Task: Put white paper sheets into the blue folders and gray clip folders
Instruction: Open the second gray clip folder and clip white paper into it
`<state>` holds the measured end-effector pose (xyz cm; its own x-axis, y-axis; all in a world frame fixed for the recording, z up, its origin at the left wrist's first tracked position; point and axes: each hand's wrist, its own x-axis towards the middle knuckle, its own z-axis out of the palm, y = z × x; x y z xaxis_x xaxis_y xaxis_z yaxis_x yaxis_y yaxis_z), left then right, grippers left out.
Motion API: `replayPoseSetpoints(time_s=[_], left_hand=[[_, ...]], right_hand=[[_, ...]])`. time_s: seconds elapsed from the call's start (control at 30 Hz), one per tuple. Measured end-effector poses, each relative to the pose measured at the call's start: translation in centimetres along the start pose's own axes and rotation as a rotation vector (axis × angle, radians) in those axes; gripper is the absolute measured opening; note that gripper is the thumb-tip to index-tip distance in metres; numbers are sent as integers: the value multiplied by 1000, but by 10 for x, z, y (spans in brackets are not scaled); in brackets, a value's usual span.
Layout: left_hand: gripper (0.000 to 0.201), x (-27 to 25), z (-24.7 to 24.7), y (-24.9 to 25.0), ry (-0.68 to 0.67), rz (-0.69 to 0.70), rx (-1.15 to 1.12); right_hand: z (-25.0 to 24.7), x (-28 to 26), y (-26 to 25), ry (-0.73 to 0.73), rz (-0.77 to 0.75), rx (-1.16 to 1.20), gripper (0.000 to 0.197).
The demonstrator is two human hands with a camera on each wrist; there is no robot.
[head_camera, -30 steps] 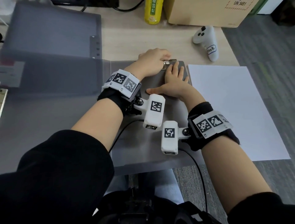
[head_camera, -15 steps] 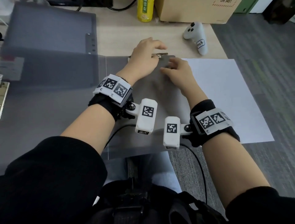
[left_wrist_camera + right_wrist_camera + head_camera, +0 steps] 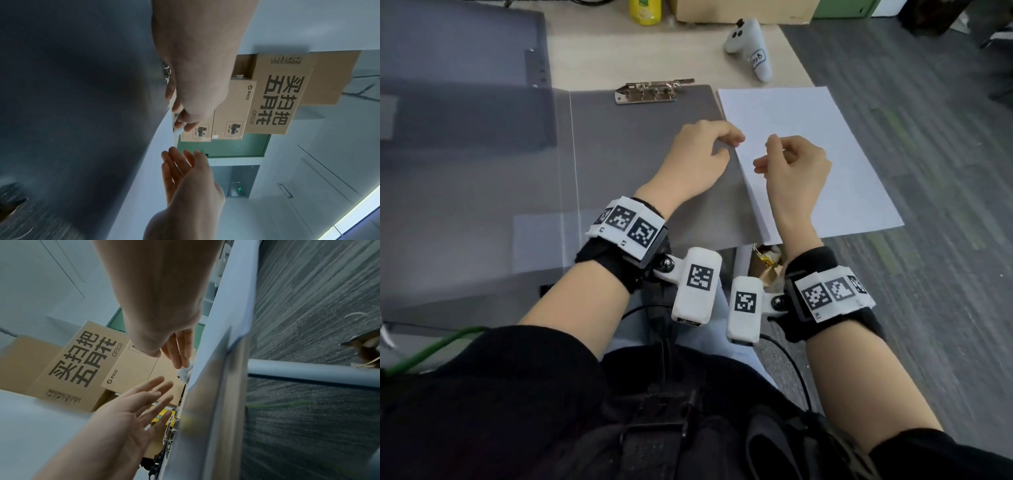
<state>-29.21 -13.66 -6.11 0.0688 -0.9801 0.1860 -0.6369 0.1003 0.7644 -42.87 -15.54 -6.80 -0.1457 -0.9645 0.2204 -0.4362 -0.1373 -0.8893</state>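
A gray clip folder (image 3: 640, 164) lies open on the desk, its metal clip (image 3: 650, 91) at the far edge. A stack of white paper sheets (image 3: 818, 137) lies just to its right. My left hand (image 3: 722, 145) hovers over the folder's right edge, fingertips at the paper's left edge. My right hand (image 3: 767, 156) hovers over the paper beside it, fingers loosely bent. Neither hand holds anything. In the right wrist view my left hand (image 3: 148, 400) shows spread, straight fingers. In the left wrist view my right hand (image 3: 180, 165) shows straight fingers.
The folder's translucent cover (image 3: 482, 178) spreads to the left, and another gray folder (image 3: 465, 48) lies behind it. A white controller (image 3: 751, 48), a yellow bottle (image 3: 645, 10) and a cardboard box (image 3: 739, 10) stand at the back. The paper overhangs the desk's right edge above carpet (image 3: 945, 240).
Both hands have left the metal clip at the folder's far edge and moved toward me and right, to the left edge of the paper stack.
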Motion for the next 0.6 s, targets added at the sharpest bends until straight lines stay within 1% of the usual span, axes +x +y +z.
replayPoseSetpoints(time_s=[0.1, 0.2, 0.3, 0.4, 0.47, 0.5, 0.53, 0.6], left_hand=[[38, -8, 18, 11, -57, 4, -13], [39, -10, 34, 24, -96, 20, 4], [40, -8, 52, 36, -147, 23, 0], [42, -2, 65, 41, -201, 32, 32], [43, 3, 72, 42, -230, 31, 68], [42, 6, 75, 43, -242, 21, 81], [41, 8, 77, 43, -252, 9, 92], [37, 11, 81, 40, -276, -11, 125]], right_hand=[[-17, -4, 14, 36, -39, -104, 22], [-36, -3, 26, 4, -49, -216, 24], [-54, 5, 40, -85, -35, -371, 34], [-68, 17, 51, -131, -16, -552, 48], [-76, 25, 56, -165, 45, -717, 58], [-80, 29, 58, -188, 99, -782, 65], [-82, 32, 59, -209, 160, -819, 72], [-86, 39, 62, -223, 261, -810, 88]])
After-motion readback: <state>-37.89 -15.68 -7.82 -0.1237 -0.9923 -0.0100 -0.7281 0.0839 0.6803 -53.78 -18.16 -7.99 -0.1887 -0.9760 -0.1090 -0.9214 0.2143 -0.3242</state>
